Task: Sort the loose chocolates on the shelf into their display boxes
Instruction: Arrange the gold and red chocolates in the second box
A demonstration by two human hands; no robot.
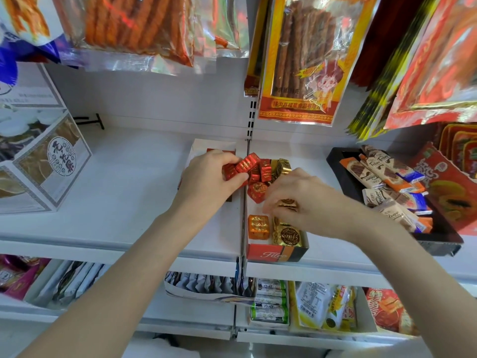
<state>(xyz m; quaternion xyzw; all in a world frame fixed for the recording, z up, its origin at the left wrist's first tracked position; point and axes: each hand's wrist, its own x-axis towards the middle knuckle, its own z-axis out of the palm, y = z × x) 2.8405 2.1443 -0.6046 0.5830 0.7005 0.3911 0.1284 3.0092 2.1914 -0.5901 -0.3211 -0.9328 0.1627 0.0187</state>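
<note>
My left hand (210,174) grips a bunch of red foil chocolates (244,165) above the seam between two display boxes. Beneath that hand sits a white display box (214,144), mostly hidden. My right hand (300,200) pinches a gold foil chocolate (287,203) over the red and black display box (277,254). Inside this box lie an orange chocolate (258,226), a gold chocolate (287,235), a red chocolate (256,191) and more red and gold pieces (282,166) at the back.
A black tray (343,174) of chocolate bars stands at the right. A large printed carton (41,161) stands at the left. Snack bags (296,60) hang overhead. A metal divider (243,215) splits the white shelf. Lower shelves hold packets.
</note>
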